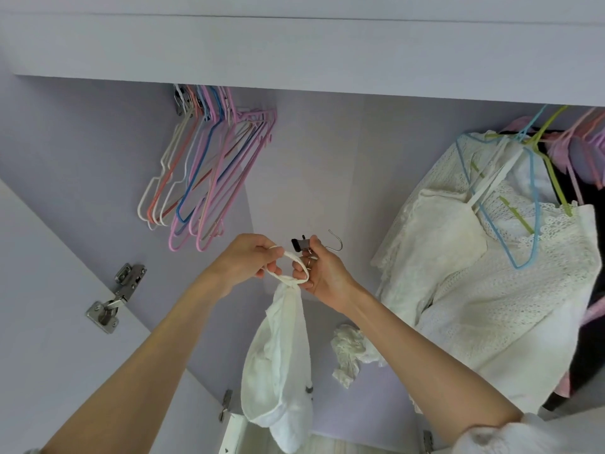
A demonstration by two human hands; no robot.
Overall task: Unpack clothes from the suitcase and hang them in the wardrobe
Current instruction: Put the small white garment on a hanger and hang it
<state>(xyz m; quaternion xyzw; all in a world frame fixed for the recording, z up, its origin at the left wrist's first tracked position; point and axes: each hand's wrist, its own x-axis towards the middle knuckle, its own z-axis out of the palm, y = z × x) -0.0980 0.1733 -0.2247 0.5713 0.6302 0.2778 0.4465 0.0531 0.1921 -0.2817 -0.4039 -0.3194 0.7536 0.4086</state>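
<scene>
A white garment (278,365) hangs down from its thin strap loop in the middle of the open lilac wardrobe. My left hand (248,260) pinches the strap's left side. My right hand (322,273) has a finger through the strap and also grips a black clip with a metal hook (302,244). Both hands are raised in front of the wardrobe's back wall. The suitcase is out of view.
Several empty coloured hangers (203,178) hang at the upper left. White lace clothes (484,273) on blue and green hangers fill the right side. A crumpled white cloth (350,352) lies on the wardrobe floor. A door hinge (114,299) sits at the left.
</scene>
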